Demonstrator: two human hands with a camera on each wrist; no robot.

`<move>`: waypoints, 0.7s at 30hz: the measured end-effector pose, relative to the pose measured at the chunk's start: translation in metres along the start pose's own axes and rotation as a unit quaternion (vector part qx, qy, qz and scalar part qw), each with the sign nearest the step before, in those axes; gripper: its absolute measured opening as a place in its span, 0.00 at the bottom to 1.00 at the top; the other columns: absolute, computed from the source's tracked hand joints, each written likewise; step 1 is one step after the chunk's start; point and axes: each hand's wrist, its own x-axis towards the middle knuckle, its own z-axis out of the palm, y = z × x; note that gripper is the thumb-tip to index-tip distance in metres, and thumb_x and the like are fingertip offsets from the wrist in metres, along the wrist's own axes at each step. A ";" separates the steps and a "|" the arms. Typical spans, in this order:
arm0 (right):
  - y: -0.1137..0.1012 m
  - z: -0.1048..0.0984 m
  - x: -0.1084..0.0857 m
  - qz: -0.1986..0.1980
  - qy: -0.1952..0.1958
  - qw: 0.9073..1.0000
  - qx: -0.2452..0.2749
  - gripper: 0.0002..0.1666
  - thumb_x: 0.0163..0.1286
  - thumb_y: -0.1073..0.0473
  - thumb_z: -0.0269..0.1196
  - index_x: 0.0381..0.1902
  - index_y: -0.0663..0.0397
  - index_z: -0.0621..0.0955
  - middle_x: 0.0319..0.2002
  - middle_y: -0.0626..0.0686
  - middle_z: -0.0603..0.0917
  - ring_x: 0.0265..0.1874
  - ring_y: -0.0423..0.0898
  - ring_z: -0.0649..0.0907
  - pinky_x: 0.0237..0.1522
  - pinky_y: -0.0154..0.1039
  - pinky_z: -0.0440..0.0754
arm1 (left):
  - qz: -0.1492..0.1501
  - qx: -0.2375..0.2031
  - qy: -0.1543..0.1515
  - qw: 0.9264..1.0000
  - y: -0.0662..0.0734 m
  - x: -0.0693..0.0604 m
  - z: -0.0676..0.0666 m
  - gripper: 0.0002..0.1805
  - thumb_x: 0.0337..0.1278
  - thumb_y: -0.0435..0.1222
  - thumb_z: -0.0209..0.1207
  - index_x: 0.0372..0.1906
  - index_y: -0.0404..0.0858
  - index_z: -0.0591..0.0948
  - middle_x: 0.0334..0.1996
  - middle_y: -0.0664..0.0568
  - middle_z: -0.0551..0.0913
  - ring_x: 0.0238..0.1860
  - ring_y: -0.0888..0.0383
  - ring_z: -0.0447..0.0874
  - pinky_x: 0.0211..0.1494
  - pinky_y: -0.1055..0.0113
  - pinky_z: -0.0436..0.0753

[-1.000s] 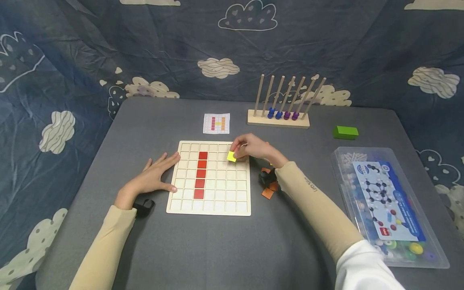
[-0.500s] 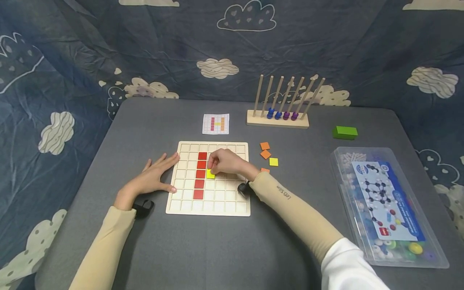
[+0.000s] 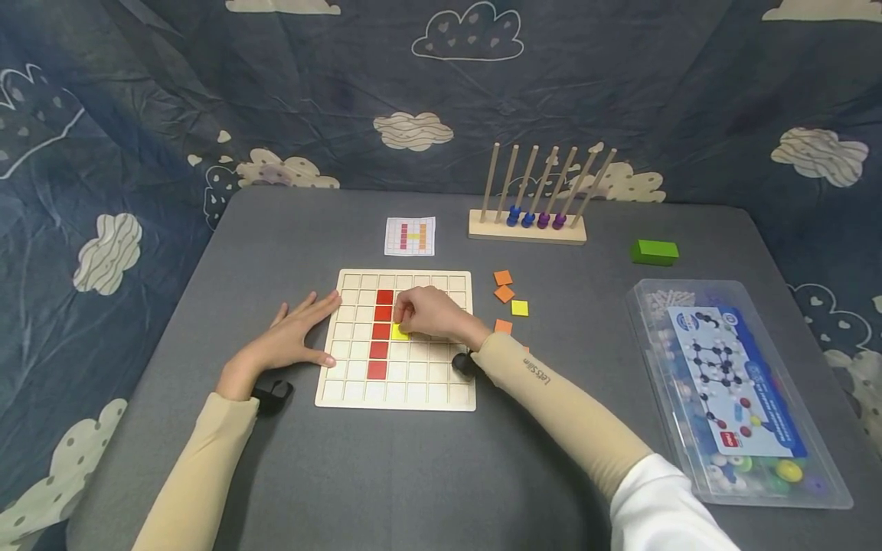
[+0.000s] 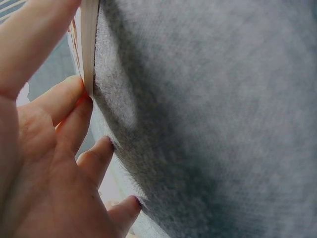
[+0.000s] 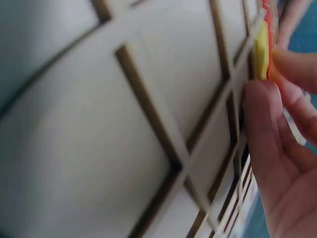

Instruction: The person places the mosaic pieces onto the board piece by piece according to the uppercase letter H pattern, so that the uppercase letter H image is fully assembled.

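Note:
A pale wooden grid board [image 3: 413, 392] lies on the table, with a column of several red tiles [image 3: 380, 331] in its cells. My right hand [image 3: 437, 312] pinches a yellow tile [image 3: 399, 334] at the cell just right of the middle red tile. In the right wrist view, the thumb and fingers [image 5: 262, 106] are at the edge of that yellow tile [image 5: 260, 52], close to the grid. My left hand [image 3: 289, 337] is spread, its thumb and fingertips touching the board's left edge. The left wrist view shows its fingers [image 4: 69, 99] against the board's side [image 4: 89, 44].
Right of the board lie several orange tiles [image 3: 504, 294] and another yellow tile [image 3: 520, 308]. Behind it are a pattern card [image 3: 409, 236] and a peg stand with beads [image 3: 527, 229]. Further right sit a green block [image 3: 655, 252] and a clear plastic case [image 3: 740, 390].
My right hand has carried the yellow tile left from the board's upper right to beside the red column, then hardly moved in the last half second. The left hand has stayed put.

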 end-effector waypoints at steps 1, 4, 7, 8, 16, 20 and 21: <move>0.003 -0.002 -0.001 0.006 -0.004 0.999 0.038 0.04 0.58 0.69 0.64 0.30 0.56 0.81 0.24 0.48 0.79 0.25 0.42 0.76 0.31 0.34 0.73 | 0.000 0.000 0.000 1.000 0.000 0.000 0.000 0.62 0.36 0.57 0.72 0.75 0.38 0.52 0.75 0.42 0.49 0.73 0.38 0.35 0.66 0.34 0.30; 0.015 -0.012 -0.006 0.022 -0.018 0.989 0.147 0.03 0.61 0.69 0.63 0.34 0.61 0.81 0.26 0.51 0.80 0.25 0.44 0.77 0.32 0.35 0.77 | -0.001 -0.001 -0.002 1.000 0.000 0.000 0.000 0.62 0.37 0.56 0.72 0.75 0.38 0.52 0.74 0.42 0.49 0.73 0.38 0.35 0.65 0.34 0.30; 0.029 -0.029 -0.015 0.030 -0.026 0.976 0.212 0.07 0.64 0.68 0.61 0.40 0.67 0.79 0.28 0.56 0.80 0.25 0.48 0.78 0.31 0.40 0.79 | -0.002 -0.003 -0.004 1.000 0.000 0.000 0.000 0.62 0.38 0.56 0.72 0.75 0.38 0.51 0.75 0.41 0.48 0.73 0.37 0.35 0.65 0.34 0.30; 0.034 -0.036 -0.019 0.031 -0.026 0.974 0.224 0.09 0.65 0.68 0.61 0.42 0.69 0.79 0.29 0.57 0.80 0.26 0.49 0.78 0.31 0.41 0.79 | -0.002 -0.002 -0.005 1.000 0.000 0.000 0.000 0.62 0.38 0.56 0.72 0.75 0.38 0.51 0.75 0.41 0.48 0.73 0.37 0.35 0.65 0.34 0.30; 0.070 -0.091 -0.058 0.081 0.023 0.966 0.245 0.20 0.68 0.59 0.61 0.52 0.69 0.75 0.39 0.63 0.80 0.37 0.58 0.79 0.37 0.47 0.79 | -0.001 -0.003 -0.008 1.000 0.000 0.000 -0.001 0.62 0.37 0.57 0.72 0.76 0.39 0.51 0.75 0.42 0.48 0.73 0.37 0.35 0.65 0.33 0.30; 0.087 -0.105 -0.075 0.113 0.063 0.960 0.249 0.22 0.68 0.57 0.62 0.53 0.68 0.75 0.44 0.64 0.80 0.41 0.56 0.80 0.45 0.49 0.78 | 0.001 -0.005 -0.007 1.000 -0.001 0.000 -0.001 0.62 0.37 0.56 0.72 0.76 0.39 0.51 0.75 0.42 0.48 0.73 0.37 0.34 0.65 0.34 0.30; 0.090 -0.107 -0.080 0.121 0.072 0.959 0.248 0.22 0.68 0.57 0.62 0.53 0.67 0.75 0.45 0.63 0.80 0.41 0.54 0.80 0.46 0.48 0.78 | 0.001 -0.005 -0.007 1.000 -0.001 -0.001 -0.002 0.62 0.37 0.56 0.72 0.76 0.39 0.51 0.75 0.42 0.48 0.73 0.37 0.34 0.65 0.34 0.30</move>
